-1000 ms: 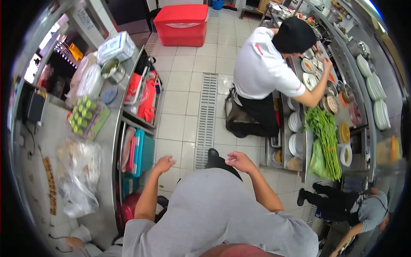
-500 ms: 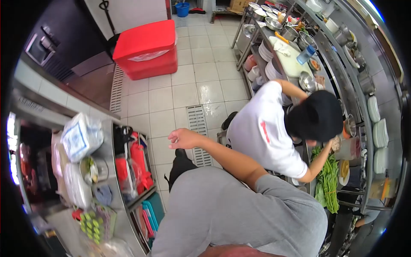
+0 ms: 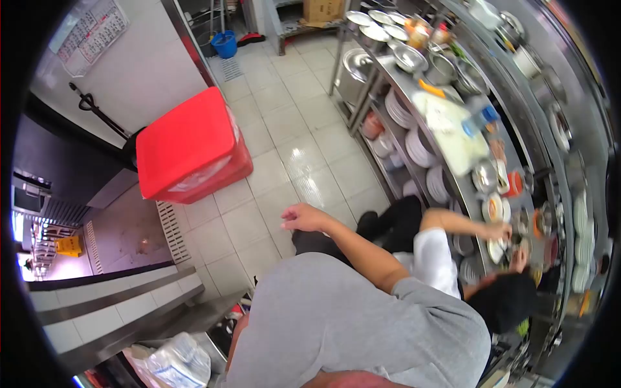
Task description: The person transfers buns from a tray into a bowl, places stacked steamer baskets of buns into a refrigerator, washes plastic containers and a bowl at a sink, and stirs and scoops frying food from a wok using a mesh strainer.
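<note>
Head view: tiled floor (image 3: 307, 184) looks shiny, so best mind footing and keep right arm (image 3: 362, 253) tucked, clear of the co-worker's white sleeve (image 3: 436, 258). Right hand (image 3: 304, 218): half open, fingers loosely curled, holds nothing, touches nothing. 1 red bin (image 3: 184, 145) nearest, ahead-left on the floor, apart from it. Left hand hidden; can't tell its state.

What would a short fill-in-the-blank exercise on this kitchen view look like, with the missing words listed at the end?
1. The camera wearer's bare right hand holds ____.
2. From the camera, the round blue plastic bucket stands ____ away than the large red lidded plastic container.
3. The co-worker in the white short-sleeved shirt wears a ____ cloth-like head covering.

Missing words: nothing; farther; black.
</note>
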{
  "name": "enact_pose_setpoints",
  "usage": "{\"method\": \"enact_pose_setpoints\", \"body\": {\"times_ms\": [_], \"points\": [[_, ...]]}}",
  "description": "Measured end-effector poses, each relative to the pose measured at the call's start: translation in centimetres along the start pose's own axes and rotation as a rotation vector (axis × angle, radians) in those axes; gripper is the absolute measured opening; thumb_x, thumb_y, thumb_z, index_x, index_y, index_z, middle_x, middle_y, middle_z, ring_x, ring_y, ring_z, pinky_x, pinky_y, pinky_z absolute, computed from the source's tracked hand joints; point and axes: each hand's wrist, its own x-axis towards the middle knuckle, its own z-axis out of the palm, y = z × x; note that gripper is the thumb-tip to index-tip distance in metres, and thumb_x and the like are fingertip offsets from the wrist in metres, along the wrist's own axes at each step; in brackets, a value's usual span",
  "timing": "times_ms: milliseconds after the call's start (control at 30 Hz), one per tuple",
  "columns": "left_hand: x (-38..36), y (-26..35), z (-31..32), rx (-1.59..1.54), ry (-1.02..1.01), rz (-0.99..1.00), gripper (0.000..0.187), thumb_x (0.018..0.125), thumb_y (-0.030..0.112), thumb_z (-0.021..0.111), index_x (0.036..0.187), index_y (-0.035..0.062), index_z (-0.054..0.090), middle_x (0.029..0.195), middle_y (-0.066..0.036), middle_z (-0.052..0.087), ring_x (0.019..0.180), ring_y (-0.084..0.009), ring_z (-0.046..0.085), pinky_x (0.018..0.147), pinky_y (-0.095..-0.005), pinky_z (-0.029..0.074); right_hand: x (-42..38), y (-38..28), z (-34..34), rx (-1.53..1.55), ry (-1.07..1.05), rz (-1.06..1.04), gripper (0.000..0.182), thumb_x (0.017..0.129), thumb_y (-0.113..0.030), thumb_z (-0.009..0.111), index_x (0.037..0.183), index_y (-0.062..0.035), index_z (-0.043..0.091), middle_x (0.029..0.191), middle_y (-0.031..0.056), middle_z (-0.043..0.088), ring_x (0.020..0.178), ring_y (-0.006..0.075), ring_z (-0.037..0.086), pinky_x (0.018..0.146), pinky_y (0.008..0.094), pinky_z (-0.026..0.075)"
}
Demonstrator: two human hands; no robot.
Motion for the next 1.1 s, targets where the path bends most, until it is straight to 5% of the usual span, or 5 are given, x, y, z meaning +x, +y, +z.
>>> {"method": "enact_pose_setpoints", "body": {"times_ms": [233, 600, 700, 967, 1100], "points": [[10.3, 19.5, -11.8, 0.029, -0.022, -0.055, 0.056, 0.088, 0.039, 0.066, 0.13, 0.0032, 0.058, 0.114, -0.017, 0.068, 0.099, -0.0259, 0.068, 0.079, -0.04, 0.055, 21.0, -7.0, -19.1, -0.039, 0.023, -0.004, 0.059, 0.08, -0.039, 0.08, 0.117, 0.0038, 0.067, 0.11, 0.019, 0.072, 0.1, 0.0269, 0.069, 0.088, 0.0363, 0.054], [40.8, 56.7, -33.6, 0.284, -0.197, 0.045, 0.052, 0.085, 0.034, 0.068, 0.126, 0.0029, 0.061, 0.113, -0.019, 0.069, 0.099, -0.0282, 0.068, 0.081, -0.0398, 0.055, 53.1, -17.9, -47.3, -0.007, -0.127, 0.002, 0.056, 0.085, -0.038, 0.076, 0.122, 0.0024, 0.064, 0.102, 0.0118, 0.073, 0.094, 0.0216, 0.068, 0.085, 0.0338, 0.053], [48.1, 68.3, -38.7, 0.373, -0.245, 0.106, 0.051, 0.085, 0.033, 0.069, 0.125, 0.0029, 0.062, 0.113, -0.019, 0.069, 0.098, -0.0288, 0.068, 0.081, -0.0398, 0.055, 57.0, -17.7, -58.4, -0.039, 0.096, 0.032, 0.056, 0.084, -0.037, 0.077, 0.122, 0.0023, 0.064, 0.107, 0.0128, 0.071, 0.095, 0.0205, 0.067, 0.086, 0.0329, 0.053], [65.3, 104.5, -43.9, 0.586, -0.263, 0.264, 0.048, 0.083, 0.029, 0.071, 0.123, 0.0027, 0.064, 0.112, -0.02, 0.069, 0.098, -0.0305, 0.069, 0.083, -0.0397, 0.055, 65.2, -17.4, -84.5, 0.502, 0.401, 0.088, 0.058, 0.083, -0.033, 0.08, 0.126, 0.0019, 0.063, 0.115, 0.0155, 0.069, 0.107, 0.0225, 0.065, 0.096, 0.0341, 0.049], [72.3, 120.3, -42.7, 0.645, -0.248, 0.294, 0.047, 0.082, 0.027, 0.072, 0.122, 0.0025, 0.065, 0.112, -0.021, 0.069, 0.098, -0.0313, 0.069, 0.083, -0.0396, 0.055, 73.7, -18.5, -96.8, 0.32, 0.338, -0.035, 0.056, 0.085, -0.032, 0.079, 0.127, 0.0013, 0.061, 0.118, 0.0134, 0.068, 0.104, 0.0207, 0.064, 0.091, 0.0335, 0.051]]}}
